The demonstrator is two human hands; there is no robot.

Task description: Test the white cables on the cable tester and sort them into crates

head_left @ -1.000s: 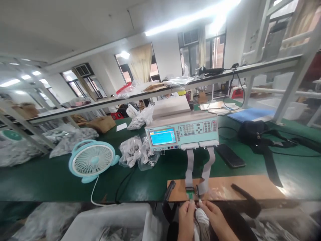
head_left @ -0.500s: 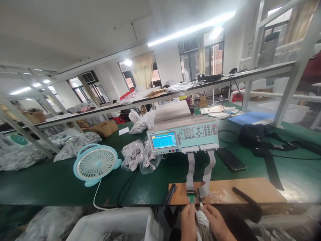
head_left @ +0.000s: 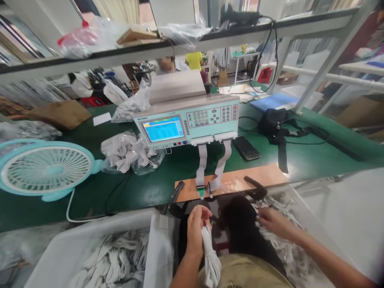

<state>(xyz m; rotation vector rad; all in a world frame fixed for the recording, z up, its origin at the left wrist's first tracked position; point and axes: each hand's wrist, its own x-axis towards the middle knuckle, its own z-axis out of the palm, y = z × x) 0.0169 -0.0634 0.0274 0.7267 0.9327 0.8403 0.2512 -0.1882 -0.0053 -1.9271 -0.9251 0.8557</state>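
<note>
My left hand (head_left: 196, 230) is closed round a bundled white cable (head_left: 211, 260), held in front of my lap. My right hand (head_left: 271, 220) is over the right-hand bin of cables; its fingers are blurred, and whether they hold anything is unclear. Beyond my left hand, a small green connector board (head_left: 202, 193) lies at the edge of an orange-brown board (head_left: 186, 189). Two grey ribbon cables (head_left: 201, 164) run from there up to a tester (head_left: 192, 120) with a lit blue screen.
White bins of bundled cables stand at the left (head_left: 154, 244) and right (head_left: 318, 224). A blue fan (head_left: 55, 170), bagged cables (head_left: 123, 150), a phone (head_left: 246, 148) and a black pouch (head_left: 273, 120) lie on the green table (head_left: 144, 192).
The view has tilted down. Both hands have come away from the connectors; my left hand carries the cable bundle toward my body, and my right hand has moved right over the bin.
</note>
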